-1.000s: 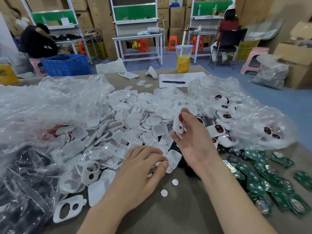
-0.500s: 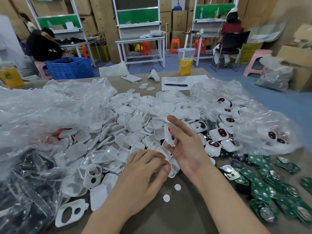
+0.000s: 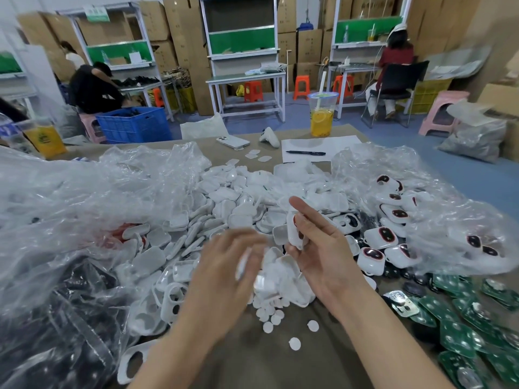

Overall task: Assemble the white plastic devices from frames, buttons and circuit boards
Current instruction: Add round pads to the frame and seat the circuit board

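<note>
From where I stood, the person at the table wore nothing on either hand: the left hand [image 3: 224, 265] and the right hand [image 3: 323, 248] were both uncovered. The left forearm [image 3: 174, 355] and the right forearm [image 3: 387, 346] were bare too, from the wrists to the lower edge of view. The left hand was blurred, so its finer detail could not be made out.

Left hand [image 3: 230, 265]: was palm down, fingers bent, blurred, grip unclear. Right hand [image 3: 323, 248]: stood palm inward, forefinger straight, thumb and remaining fingers gripping a white shell [image 3: 293, 237].
</note>
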Tool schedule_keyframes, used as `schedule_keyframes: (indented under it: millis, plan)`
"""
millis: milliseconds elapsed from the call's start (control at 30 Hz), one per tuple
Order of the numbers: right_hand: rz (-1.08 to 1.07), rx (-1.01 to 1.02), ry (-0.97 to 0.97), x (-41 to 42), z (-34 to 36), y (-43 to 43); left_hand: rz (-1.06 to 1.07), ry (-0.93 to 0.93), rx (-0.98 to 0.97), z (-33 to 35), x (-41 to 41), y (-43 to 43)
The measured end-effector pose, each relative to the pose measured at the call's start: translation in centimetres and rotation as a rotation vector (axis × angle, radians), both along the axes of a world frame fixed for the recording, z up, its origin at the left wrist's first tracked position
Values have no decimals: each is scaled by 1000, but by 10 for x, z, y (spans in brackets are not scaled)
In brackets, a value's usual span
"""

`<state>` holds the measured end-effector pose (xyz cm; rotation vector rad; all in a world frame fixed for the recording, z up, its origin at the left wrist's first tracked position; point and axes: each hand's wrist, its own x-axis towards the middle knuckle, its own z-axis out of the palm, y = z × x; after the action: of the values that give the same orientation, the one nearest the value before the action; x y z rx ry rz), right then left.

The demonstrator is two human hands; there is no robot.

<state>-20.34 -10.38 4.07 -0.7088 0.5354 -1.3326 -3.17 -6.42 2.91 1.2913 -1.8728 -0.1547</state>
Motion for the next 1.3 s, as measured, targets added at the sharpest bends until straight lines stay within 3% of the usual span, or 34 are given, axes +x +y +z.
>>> schedule_keyframes:
  millis: [100,167,267,333,400,600,800,1000,1100,1300]
  plan:
    - [1,42,-6,3,7,-11,237,-51,-76,39,40,-36]
    - [-5,33,-2,8,14,-21,387,-153,-15,62,71,-65]
    - [9,14,-7,21,28,-33,522,-381,299,79,113,-98]
    - [11,19,5,31,35,-40,491,-508,552,77,128,-103]
    - [18,12,4,39,39,-45,456,-623,682,66,132,-96]
    - [39,-9,2,50,33,-43,421,-820,533,52,133,-70]
    - [57,20,-10,51,27,-33,377,-795,502,47,131,-54]
    - [58,84,-16,47,24,-20,345,-352,207,51,118,-16]
    - [68,91,-6,43,19,-13,342,-192,162,45,100,17]
    - [10,55,45,35,9,4,359,-193,-4,-1,66,74]
